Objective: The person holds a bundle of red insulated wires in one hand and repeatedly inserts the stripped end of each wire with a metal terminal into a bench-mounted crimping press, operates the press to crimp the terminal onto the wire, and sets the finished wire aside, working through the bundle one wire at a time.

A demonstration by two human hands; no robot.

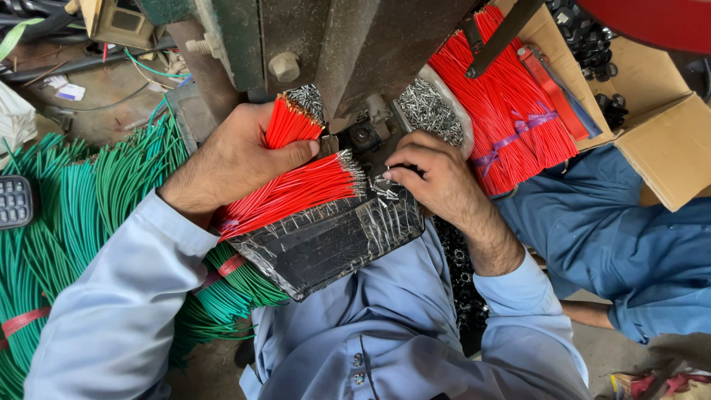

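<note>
Greasy press machine [370, 44], left hand [237, 159] gripping red wires [296, 189]

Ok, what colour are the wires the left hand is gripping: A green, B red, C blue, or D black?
B: the left hand is closed around a bundle of red wires with bare metal tips, while the green wires lie beside that arm, not held.

Left hand [237, 159] grips red wire bundle [296, 189], stripped ends toward press [355, 52]. Right hand [433, 178] pinches terminals [385, 189] just beside wire tips, over taped tray [326, 244].
</note>
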